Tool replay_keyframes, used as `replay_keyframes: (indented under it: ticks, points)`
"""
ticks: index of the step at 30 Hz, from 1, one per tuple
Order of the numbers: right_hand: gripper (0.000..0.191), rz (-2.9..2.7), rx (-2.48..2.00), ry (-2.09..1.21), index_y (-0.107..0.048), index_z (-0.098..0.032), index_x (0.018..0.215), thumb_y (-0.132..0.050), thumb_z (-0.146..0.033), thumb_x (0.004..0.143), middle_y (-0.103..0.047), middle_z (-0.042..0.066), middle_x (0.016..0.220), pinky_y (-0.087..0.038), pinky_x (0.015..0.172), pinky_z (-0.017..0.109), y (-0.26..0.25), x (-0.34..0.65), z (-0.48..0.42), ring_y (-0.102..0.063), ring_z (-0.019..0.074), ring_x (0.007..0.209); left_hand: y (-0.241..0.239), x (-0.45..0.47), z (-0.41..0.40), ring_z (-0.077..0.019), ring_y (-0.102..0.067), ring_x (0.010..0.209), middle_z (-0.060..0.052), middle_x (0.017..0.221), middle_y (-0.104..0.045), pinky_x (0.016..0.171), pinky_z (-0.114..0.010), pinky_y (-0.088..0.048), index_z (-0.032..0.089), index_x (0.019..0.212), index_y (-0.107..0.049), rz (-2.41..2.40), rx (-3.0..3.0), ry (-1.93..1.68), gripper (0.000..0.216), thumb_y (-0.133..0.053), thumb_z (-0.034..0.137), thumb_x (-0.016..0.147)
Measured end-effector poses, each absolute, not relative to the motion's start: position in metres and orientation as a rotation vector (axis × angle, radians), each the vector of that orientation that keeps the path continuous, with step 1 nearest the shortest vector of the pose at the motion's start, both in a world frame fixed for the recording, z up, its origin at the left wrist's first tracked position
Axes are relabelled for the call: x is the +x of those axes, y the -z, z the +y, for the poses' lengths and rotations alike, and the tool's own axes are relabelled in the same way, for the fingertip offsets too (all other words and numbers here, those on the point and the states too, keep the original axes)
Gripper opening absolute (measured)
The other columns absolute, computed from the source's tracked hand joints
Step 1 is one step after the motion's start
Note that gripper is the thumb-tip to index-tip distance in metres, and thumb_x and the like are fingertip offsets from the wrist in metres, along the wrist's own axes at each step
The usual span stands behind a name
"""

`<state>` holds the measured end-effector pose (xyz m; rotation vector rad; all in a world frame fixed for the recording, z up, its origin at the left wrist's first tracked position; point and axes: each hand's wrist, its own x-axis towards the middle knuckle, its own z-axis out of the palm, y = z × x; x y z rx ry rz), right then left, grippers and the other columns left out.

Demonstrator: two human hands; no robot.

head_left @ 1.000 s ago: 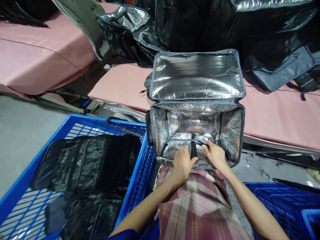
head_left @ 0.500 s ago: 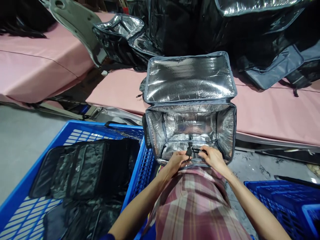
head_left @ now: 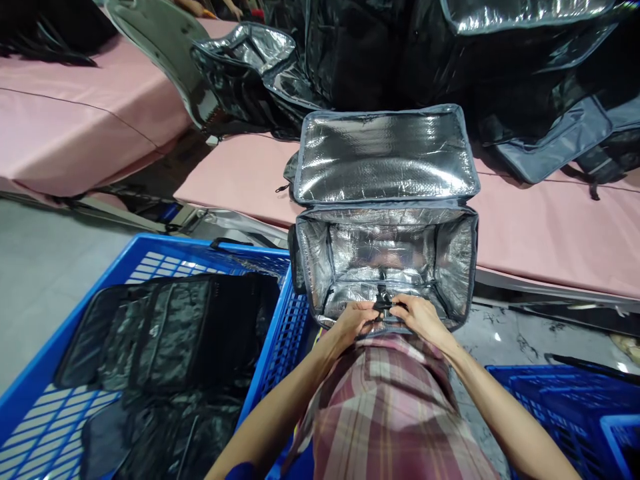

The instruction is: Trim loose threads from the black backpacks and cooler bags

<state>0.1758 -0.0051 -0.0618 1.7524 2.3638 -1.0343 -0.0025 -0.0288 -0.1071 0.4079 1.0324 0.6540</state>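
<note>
An insulated cooler bag with a silver foil lining stands against my lap. Its foil-lined lid is folded back over the pink table edge. At the bag's near rim, both hands meet at a small black strap piece, perhaps a buckle. My left hand pinches it from the left. Fingers of my right hand are closed on its right end. The fingertips partly hide the piece, so its exact kind is unclear.
A blue plastic basket on the left holds folded dark camouflage bags. More blue baskets stand on the right. Black foil-lined bags crowd the back of the pink table. A grey-green curved panel rises at the left.
My right hand has moved slightly left, bringing its black piece against the one in my left hand. The view has shifted a little; the bag stays in place.
</note>
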Motion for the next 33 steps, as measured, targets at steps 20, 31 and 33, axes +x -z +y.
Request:
replay_keyframes:
  ticks: [20, 31, 33]
  points:
    - [0.035, 2.713, 2.239, 0.946, -0.058, -0.022, 0.102, -0.051, -0.049, 0.081, -0.066, 0.005, 0.088, -0.045, 0.067, 0.028, 0.027, 0.216, -0.029, -0.062, 0.0193, 0.076, 0.072, -0.074, -0.08, -0.0197, -0.055, 0.085, -0.007, 0.095, -0.058, 0.078, -0.034, -0.045, 0.017, 0.098, -0.059, 2.103, 1.144, -1.142, 0.03, -0.059, 0.032, 0.072]
    - [0.042, 2.022, 3.184, 0.896, -0.054, -0.019, 0.095, -0.063, -0.05, 0.068, -0.062, 0.003, 0.076, -0.045, 0.063, 0.028, 0.052, 0.267, -0.073, -0.061, 0.0193, 0.071, 0.064, -0.119, -0.056, -0.0198, -0.06, 0.069, -0.005, 0.073, -0.066, 0.068, -0.03, -0.047, 0.012, 0.079, -0.067, 1.486, 0.769, -0.893, 0.033, -0.07, 0.038, 0.059]
    - [0.038, 2.021, 3.283, 1.006, -0.052, -0.018, 0.094, -0.06, -0.047, 0.071, -0.061, 0.002, 0.074, -0.045, 0.062, 0.026, 0.05, 0.271, -0.068, -0.059, 0.0162, 0.068, 0.056, -0.118, -0.059, -0.0217, -0.061, 0.07, -0.005, 0.072, -0.067, 0.067, -0.03, -0.047, 0.013, 0.077, -0.069, 1.522, 0.848, -0.849, 0.034, -0.07, 0.041, 0.059]
